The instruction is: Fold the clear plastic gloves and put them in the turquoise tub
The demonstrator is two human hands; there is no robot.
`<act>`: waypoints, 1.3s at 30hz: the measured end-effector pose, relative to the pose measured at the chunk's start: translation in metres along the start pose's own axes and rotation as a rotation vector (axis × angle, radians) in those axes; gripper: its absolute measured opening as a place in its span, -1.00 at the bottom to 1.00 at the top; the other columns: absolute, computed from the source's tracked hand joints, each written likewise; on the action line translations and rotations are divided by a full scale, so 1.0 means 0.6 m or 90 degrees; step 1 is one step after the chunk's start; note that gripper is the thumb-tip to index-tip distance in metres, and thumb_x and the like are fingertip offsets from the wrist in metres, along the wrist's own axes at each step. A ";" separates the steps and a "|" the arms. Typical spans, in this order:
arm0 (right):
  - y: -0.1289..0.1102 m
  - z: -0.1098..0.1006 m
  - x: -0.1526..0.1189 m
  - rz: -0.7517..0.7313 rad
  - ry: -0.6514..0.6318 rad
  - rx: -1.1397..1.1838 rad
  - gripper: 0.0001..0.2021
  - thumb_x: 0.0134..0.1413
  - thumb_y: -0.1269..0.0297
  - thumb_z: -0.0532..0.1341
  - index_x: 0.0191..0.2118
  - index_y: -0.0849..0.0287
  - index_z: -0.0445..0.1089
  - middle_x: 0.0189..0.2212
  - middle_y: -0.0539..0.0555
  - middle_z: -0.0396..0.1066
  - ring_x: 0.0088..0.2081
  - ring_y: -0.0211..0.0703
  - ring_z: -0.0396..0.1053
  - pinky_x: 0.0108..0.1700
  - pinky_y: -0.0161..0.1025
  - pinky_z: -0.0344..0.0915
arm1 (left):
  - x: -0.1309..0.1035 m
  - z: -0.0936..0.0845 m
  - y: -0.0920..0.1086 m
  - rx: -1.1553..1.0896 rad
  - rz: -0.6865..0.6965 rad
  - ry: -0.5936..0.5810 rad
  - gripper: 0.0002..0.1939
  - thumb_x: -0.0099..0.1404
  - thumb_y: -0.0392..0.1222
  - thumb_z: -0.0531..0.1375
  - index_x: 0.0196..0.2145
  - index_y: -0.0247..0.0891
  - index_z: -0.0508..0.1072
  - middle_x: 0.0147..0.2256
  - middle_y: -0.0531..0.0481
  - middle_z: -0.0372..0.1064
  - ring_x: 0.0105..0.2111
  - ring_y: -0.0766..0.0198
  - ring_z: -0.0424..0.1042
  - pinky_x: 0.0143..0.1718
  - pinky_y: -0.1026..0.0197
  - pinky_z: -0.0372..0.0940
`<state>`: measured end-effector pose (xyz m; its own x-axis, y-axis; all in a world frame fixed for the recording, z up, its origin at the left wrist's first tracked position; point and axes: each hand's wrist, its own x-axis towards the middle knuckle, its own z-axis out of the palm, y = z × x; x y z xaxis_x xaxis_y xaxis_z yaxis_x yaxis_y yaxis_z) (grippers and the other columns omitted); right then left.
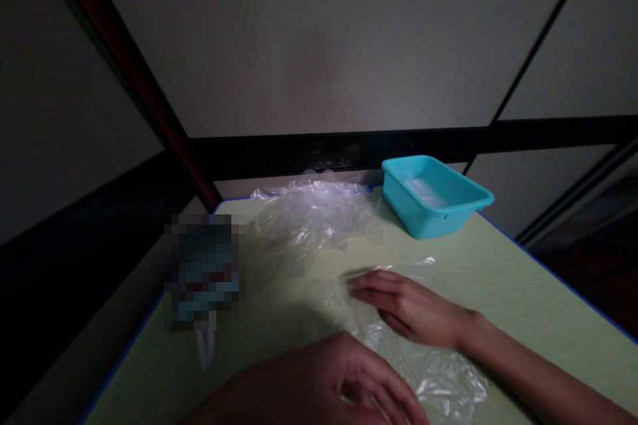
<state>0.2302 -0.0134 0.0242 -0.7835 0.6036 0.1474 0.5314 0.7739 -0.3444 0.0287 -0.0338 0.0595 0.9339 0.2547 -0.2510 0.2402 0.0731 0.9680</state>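
A thin clear plastic sheet or bag (438, 378) lies crumpled on the pale green table (528, 299). My right hand (419, 309) rests palm down on its upper part, fingers pointing left and stretched out, with the fingertips slightly blurred. Nearer to me, my left hand (349, 378) reaches in over the plastic's lower left side. Its fingers are curled, and whatever they may hold is hidden.
A pile of clear crumpled plastic (319, 212) lies at the table's back. A turquoise basin (433, 219) with something whitish inside stands at the back right. On the left is a blurred-out object (204, 272) with white strips below it. Panelled walls (323, 46) rise behind.
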 end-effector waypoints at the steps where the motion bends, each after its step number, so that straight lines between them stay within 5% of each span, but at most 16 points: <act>1: 0.001 0.004 0.002 -0.002 -0.007 0.004 -0.52 0.03 0.57 0.00 0.12 0.31 0.13 0.12 0.20 0.12 0.15 -0.13 0.01 0.17 -0.13 -0.02 | 0.005 0.003 -0.001 0.059 0.012 0.074 -0.68 0.14 -0.27 0.08 -0.14 -0.28 0.44 -0.18 0.01 0.44 -0.17 0.23 0.40 -0.13 0.23 0.25; 4: 0.001 0.008 0.006 0.002 -0.033 0.020 -0.44 -0.06 0.52 0.08 0.15 0.28 0.08 0.21 0.21 -0.08 0.22 -0.07 -0.14 0.20 -0.04 -0.13 | 0.019 0.003 -0.017 0.221 0.036 0.327 -0.69 0.04 -0.36 0.10 -0.22 -0.24 0.45 -0.22 0.06 0.44 -0.21 0.24 0.39 -0.14 0.20 0.26; 8: 0.005 0.005 0.004 0.005 0.000 0.077 -0.32 -0.17 0.60 0.02 0.18 0.27 -0.03 0.24 0.18 -0.19 0.23 -0.10 -0.19 0.20 -0.01 -0.13 | 0.035 -0.015 -0.046 0.343 0.067 0.445 -0.74 0.02 -0.42 0.08 -0.33 -0.26 0.44 -0.26 0.01 0.44 -0.21 0.20 0.38 -0.12 0.17 0.27; 12: 0.014 -0.001 -0.003 0.053 0.114 0.121 -0.35 -0.13 0.63 -0.03 0.18 0.26 -0.03 0.17 0.17 0.02 0.18 -0.14 -0.03 0.17 -0.04 0.02 | 0.040 -0.042 -0.062 0.503 0.067 0.525 -0.72 0.10 -0.42 0.05 -0.23 -0.28 0.41 -0.08 -0.09 0.35 -0.06 0.20 0.30 0.01 0.14 0.19; 16: 0.017 -0.002 -0.002 0.118 0.130 0.057 -0.54 0.16 0.39 -0.02 0.18 0.27 0.00 0.16 0.22 0.04 0.17 -0.09 0.01 0.16 -0.03 0.03 | 0.037 -0.063 -0.075 0.745 0.008 0.493 -0.58 0.24 -0.29 0.01 0.07 -0.36 0.20 0.17 -0.17 0.02 0.17 0.15 -0.02 0.15 0.03 -0.04; 23: 0.028 0.012 -0.008 0.108 -0.023 -0.046 -0.31 0.17 -0.03 -0.05 0.25 0.32 -0.24 0.24 0.27 -0.27 0.24 0.01 -0.31 0.22 0.04 -0.21 | 0.028 -0.071 -0.091 0.890 -0.094 0.463 -0.43 0.30 -0.08 -0.06 0.17 -0.47 0.01 0.21 -0.25 -0.14 0.21 0.10 -0.18 0.16 0.01 -0.13; 31: 0.047 -0.004 -0.023 0.102 -0.036 -0.046 -0.28 0.17 -0.04 -0.07 0.26 0.33 -0.35 0.24 0.27 -0.35 0.25 -0.04 -0.36 0.23 0.02 -0.25 | 0.021 -0.073 -0.074 0.876 -0.116 0.445 -0.46 0.32 -0.14 -0.11 0.18 -0.52 -0.02 0.21 -0.27 -0.19 0.21 0.11 -0.21 0.16 -0.02 -0.14; 36: 0.009 -0.005 0.021 0.111 0.087 -0.004 -0.33 0.21 0.01 -0.12 0.25 0.41 -0.29 0.23 0.32 -0.28 0.25 -0.04 -0.33 0.21 0.01 -0.15 | 0.032 -0.080 -0.066 0.870 -0.041 0.472 -0.47 0.29 -0.20 -0.08 0.17 -0.47 -0.01 0.21 -0.25 -0.14 0.21 0.15 -0.18 0.17 0.01 -0.11; 39: -0.009 0.011 0.056 0.085 0.087 0.002 -0.29 0.18 -0.02 -0.08 0.23 0.49 -0.22 0.22 0.38 -0.24 0.24 0.00 -0.30 0.22 -0.02 -0.16 | 0.035 -0.087 -0.076 0.875 -0.012 0.447 -0.47 0.26 -0.25 -0.04 0.16 -0.47 0.00 0.20 -0.27 -0.09 0.20 0.15 -0.13 0.17 0.04 -0.11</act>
<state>0.1987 0.0013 0.0248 -0.6550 0.7215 0.2245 0.6266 0.6846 -0.3723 0.0234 0.0188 0.0099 0.7140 0.6803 0.1655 0.6689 -0.7326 0.1258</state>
